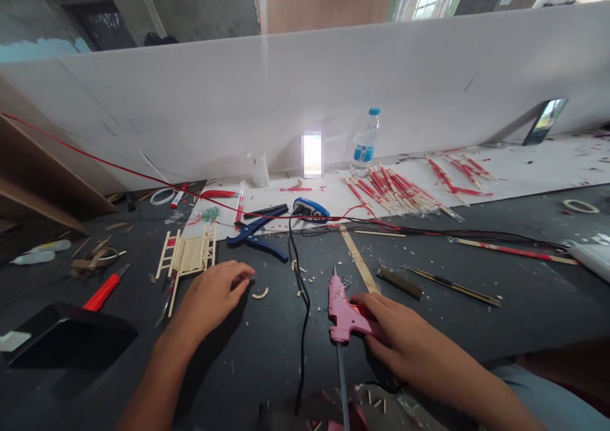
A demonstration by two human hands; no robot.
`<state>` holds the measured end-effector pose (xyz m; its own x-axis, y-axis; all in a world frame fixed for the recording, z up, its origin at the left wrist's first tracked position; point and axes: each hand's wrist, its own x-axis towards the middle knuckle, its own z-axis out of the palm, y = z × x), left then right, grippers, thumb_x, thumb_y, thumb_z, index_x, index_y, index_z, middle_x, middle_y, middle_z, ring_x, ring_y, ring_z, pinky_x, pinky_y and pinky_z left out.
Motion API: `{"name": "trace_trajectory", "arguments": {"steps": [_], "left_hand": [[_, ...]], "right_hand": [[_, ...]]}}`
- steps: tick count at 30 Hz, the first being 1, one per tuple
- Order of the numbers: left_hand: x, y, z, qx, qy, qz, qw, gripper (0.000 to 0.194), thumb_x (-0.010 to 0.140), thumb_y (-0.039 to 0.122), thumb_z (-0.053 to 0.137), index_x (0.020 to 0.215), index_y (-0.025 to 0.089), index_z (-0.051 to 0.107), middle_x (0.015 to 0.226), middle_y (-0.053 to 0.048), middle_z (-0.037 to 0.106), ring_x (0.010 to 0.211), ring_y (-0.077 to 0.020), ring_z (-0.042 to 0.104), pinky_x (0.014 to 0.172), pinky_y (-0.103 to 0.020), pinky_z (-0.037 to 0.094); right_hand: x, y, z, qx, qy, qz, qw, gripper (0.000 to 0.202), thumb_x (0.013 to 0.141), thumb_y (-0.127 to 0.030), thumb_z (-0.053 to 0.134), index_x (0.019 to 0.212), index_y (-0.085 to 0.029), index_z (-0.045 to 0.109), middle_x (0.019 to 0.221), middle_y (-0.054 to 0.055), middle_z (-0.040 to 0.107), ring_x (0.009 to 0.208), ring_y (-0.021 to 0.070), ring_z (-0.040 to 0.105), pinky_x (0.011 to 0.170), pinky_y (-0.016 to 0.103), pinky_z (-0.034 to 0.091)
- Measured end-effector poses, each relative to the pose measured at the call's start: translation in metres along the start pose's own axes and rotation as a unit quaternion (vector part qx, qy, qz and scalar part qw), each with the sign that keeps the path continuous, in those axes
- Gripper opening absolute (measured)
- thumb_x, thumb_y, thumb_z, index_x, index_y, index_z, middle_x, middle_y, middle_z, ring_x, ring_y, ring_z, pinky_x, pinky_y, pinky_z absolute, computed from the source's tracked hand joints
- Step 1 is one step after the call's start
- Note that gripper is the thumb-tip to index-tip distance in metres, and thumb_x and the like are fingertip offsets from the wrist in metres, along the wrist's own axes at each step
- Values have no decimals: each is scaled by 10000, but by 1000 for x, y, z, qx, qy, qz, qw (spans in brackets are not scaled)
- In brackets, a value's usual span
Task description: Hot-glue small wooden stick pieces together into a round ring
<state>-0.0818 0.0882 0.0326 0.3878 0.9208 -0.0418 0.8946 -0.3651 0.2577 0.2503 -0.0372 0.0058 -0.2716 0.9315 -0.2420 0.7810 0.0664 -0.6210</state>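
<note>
My right hand [393,332] is wrapped round the handle of a pink glue gun [342,310], whose nozzle points away from me; a grey glue stick [342,380] sticks out of its back end. On the left, my left hand [222,291] hovers over or rests on the dark table, fingers curled with thumb and index close together. Whether anything is between those fingertips is too small to tell. Just beyond that hand stands a small chair-like frame of thin wooden sticks [190,253]. A small curved wooden piece [260,294] lies right of my left fingertips.
Blue cutters [257,234] and a blue-and-black tool [311,210] lie mid-table. Behind are a water bottle [366,145] and red-wrapped sticks [391,186]. Cables cross the table [267,361]. A red-handled knife [102,292] and black tray [71,339] are left; a craft knife [452,285] is right.
</note>
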Motion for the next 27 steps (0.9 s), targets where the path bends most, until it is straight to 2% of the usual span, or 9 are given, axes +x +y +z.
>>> {"name": "trace_trajectory", "arguments": {"steps": [3, 6, 11, 14, 19, 21, 23, 25, 27], "left_hand": [[8, 27, 9, -18, -19, 60, 998, 270, 997, 258, 552, 1098, 252, 802, 1112, -50, 811, 1048, -238, 737, 908, -341, 530], [12, 53, 19, -25, -42, 106, 993, 225, 975, 255, 629, 1108, 264, 810, 1098, -38, 817, 1013, -229, 737, 924, -338, 536], [14, 69, 31, -12, -58, 118, 991, 186, 971, 263, 675, 1081, 234, 822, 1071, -71, 824, 1000, -268, 741, 999, -430, 529], [16, 68, 36, -15, -65, 127, 990, 178, 983, 253, 658, 1015, 226, 831, 1044, -77, 824, 998, -291, 748, 1030, -485, 512], [15, 65, 33, -48, -44, 120, 991, 169, 949, 218, 658, 951, 225, 827, 1008, -68, 832, 980, -294, 750, 1034, -491, 488], [12, 62, 27, -74, -21, 102, 992, 173, 934, 222, 647, 939, 228, 820, 965, -58, 834, 931, -279, 747, 965, -451, 507], [8, 58, 19, -111, 10, 77, 991, 184, 928, 234, 626, 945, 232, 809, 914, -39, 828, 856, -246, 737, 859, -391, 522], [1, 57, 10, -158, 45, 52, 985, 182, 921, 259, 617, 943, 236, 797, 861, -15, 808, 786, -207, 715, 756, -331, 515], [-8, 58, 3, -209, 81, 35, 974, 167, 907, 296, 625, 913, 236, 781, 823, 0, 778, 755, -181, 690, 702, -292, 506]], "right_hand": [[4, -4, 3, 14, 21, 24, 999, 394, 828, -28, 503, 1176, -178, 611, 1150, 119, 697, 1082, 296, 657, 975, 460, 481], [4, -8, 3, 88, 52, 24, 994, 396, 770, -48, 511, 1118, -206, 610, 1084, 72, 689, 995, 255, 641, 906, 407, 483], [-4, -5, 0, 275, 62, 7, 959, 266, 800, -233, 585, 1066, -236, 573, 972, 24, 627, 865, 207, 573, 788, 335, 476], [-8, -2, 1, 388, 79, 20, 918, 352, 784, -372, 715, 1075, -253, 556, 927, -5, 602, 790, 177, 531, 704, 293, 439], [-6, -8, 4, 557, 79, -7, 826, 551, 642, -579, 920, 976, -265, 615, 764, -45, 522, 643, 133, 403, 614, 267, 347], [-6, -13, 6, 629, 69, -34, 774, 546, 633, -631, 921, 922, -266, 635, 698, -50, 468, 596, 128, 342, 601, 281, 332], [-7, -16, 8, 679, 72, -58, 728, 504, 670, -655, 879, 899, -261, 666, 720, -25, 499, 574, 130, 337, 602, 308, 359], [-10, -17, 10, 697, 81, -66, 709, 500, 698, -668, 827, 962, -258, 721, 833, 30, 592, 580, 146, 388, 612, 342, 399], [-12, -18, 11, 702, 75, -69, 704, 541, 706, -664, 799, 1058, -254, 760, 875, 71, 642, 617, 185, 455, 623, 364, 416]]}}
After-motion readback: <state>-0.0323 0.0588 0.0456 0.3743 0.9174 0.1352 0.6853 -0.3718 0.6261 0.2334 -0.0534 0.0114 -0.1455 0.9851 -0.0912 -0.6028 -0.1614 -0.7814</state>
